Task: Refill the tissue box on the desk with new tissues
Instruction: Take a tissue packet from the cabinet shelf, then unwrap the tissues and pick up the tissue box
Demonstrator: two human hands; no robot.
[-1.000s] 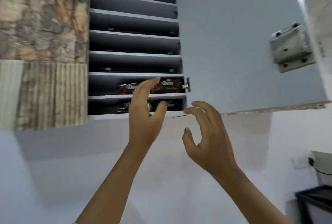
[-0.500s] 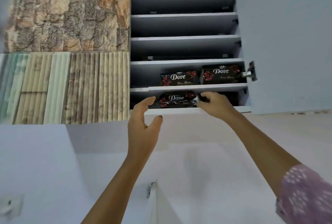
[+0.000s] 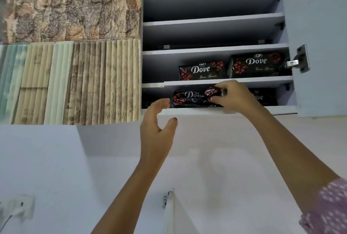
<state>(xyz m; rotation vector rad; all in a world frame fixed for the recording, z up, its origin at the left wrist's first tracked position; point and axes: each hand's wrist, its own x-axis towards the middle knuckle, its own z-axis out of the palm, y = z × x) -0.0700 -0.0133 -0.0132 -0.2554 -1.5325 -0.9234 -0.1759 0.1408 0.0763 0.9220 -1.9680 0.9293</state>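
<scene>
Right hand pinches the crumpled Dove tissue pack at the bottom shelf front edge (cabinet door open); left hand spread, empty, just below.

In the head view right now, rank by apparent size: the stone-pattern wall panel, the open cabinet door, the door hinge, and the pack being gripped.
1. stone-pattern wall panel and cabinet door: both cut off by the frame, so unranked between them.
2. pack gripped by the right hand.
3. hinge, smallest.
</scene>
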